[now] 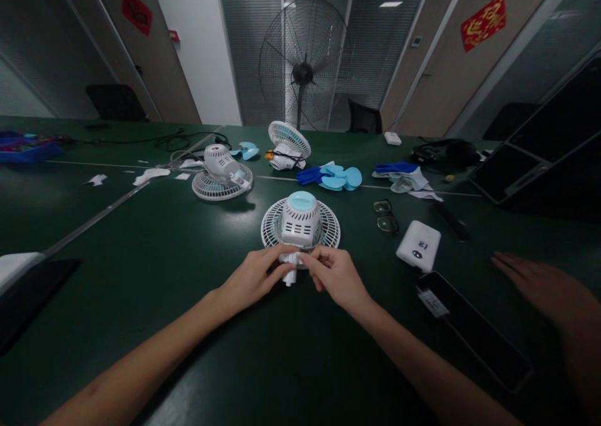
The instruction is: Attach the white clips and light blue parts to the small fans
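A small white fan (301,219) with a light blue cap lies with its round grille flat on the dark green table, motor housing upward. At its near edge is a white clip-like part (290,277). My left hand (258,274) pinches this part from the left, thumb and fingers closed on it. From the right, my right hand (335,274) holds the same part between thumb and bent fingers. The fingertips hide some of the part, and the two hands almost meet there.
Two more fans (220,169) (286,147), blue blades (342,177) and gloves (404,177) lie farther back. Glasses (385,216), a white power bank (419,246) and a black device (474,329) are on the right. Another person's hand (539,282) rests at far right.
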Tool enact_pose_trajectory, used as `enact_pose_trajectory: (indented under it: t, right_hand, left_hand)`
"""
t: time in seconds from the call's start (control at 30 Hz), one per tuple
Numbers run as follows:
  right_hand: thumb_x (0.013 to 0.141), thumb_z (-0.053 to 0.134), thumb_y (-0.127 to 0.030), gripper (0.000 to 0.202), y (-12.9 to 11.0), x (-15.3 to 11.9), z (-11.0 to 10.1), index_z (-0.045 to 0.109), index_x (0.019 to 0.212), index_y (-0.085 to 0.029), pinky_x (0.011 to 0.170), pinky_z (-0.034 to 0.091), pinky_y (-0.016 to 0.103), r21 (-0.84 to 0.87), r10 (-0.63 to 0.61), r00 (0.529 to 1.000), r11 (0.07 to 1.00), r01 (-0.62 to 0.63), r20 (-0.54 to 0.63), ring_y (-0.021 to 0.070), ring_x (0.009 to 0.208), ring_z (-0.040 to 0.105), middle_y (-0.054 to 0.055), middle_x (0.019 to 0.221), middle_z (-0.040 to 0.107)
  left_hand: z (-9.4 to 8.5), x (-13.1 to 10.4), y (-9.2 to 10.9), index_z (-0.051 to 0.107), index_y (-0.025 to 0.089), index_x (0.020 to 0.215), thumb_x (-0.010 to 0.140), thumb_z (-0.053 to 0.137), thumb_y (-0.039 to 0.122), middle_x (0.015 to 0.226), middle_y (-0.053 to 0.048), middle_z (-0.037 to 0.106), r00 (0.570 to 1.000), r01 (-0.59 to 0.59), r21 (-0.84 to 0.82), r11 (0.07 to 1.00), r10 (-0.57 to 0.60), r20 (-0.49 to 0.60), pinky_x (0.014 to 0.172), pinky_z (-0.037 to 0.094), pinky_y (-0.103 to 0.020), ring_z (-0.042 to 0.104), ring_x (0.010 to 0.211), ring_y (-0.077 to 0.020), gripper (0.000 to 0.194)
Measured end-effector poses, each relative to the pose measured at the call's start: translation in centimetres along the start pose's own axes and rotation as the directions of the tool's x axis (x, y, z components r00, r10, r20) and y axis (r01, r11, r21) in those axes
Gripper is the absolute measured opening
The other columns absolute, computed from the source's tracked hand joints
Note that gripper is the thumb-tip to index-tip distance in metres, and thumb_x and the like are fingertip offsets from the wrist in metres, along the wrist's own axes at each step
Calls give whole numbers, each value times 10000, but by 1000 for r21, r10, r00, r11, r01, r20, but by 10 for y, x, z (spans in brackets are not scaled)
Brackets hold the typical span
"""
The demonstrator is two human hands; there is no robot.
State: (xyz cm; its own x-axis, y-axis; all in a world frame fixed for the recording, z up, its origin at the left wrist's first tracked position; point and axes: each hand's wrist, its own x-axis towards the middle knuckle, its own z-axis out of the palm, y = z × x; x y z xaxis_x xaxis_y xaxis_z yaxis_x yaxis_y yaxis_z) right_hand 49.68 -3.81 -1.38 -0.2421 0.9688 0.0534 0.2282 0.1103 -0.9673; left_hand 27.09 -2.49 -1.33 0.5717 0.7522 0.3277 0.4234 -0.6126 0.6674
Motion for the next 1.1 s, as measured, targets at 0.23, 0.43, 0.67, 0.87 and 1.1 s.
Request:
enact_pose_trajectory:
  t: [0.23, 0.43, 0.67, 0.87, 1.1]
  right_hand:
    - [999, 658, -442, 258, 2, -2, -7, 725, 1049, -198, 501, 472, 238, -144, -166, 986, 976, 161, -22, 121, 589, 612, 33, 824, 709]
    - [1058, 591, -299, 218, 10, -1, -22, 738, 1203, -228, 792, 567, 321, -493, -572, 802, 655, 573, 172, 202, 980, 722, 78, 1126, 762]
    - [979, 639, -510, 393, -7, -1, 4, 578, 740, -205, 405, 284, 209, 152, 241, 968, 957, -248, 64, 91, 425, 430, -70, 511, 476]
    - [1005, 656, -383, 216, 2, -1, -12, 708, 1116, -204, 617, 535, 270, -270, -305, 952, 916, 297, 13, 147, 719, 664, 56, 971, 737]
    - [1055, 601, -342, 207, 9, 1, -15, 745, 1092, -198, 803, 567, 331, -471, -536, 839, 717, 513, 98, 196, 917, 715, 80, 1031, 764]
  left_hand:
    - [1, 0, -2, 620, 234, 1345, 1069, 578, 355, 1148, -57, 746, 1000, 0, -8, 1000, 0, -5, 909, 583, -335, 717, 960, -189, 304]
    - [1, 0, 0, 620, 234, 1346, 1064, 588, 347, 1150, -49, 747, 1000, 0, 2, 1000, 0, -11, 927, 578, -324, 719, 962, -181, 306]
    - [1, 0, 0, 618, 249, 1342, 1069, 584, 331, 1155, -41, 745, 1000, 14, -14, 1000, -14, 0, 917, 565, -319, 715, 980, -187, 287]
    - [1, 0, -1, 615, 231, 1355, 1067, 585, 338, 1166, -56, 743, 1000, 8, -13, 1000, -8, -5, 902, 569, -325, 713, 968, -189, 308]
    - [1, -1, -3, 614, 235, 1352, 1068, 585, 342, 1166, -47, 744, 1000, 9, -8, 1000, -9, -5, 896, 558, -312, 708, 966, -184, 305]
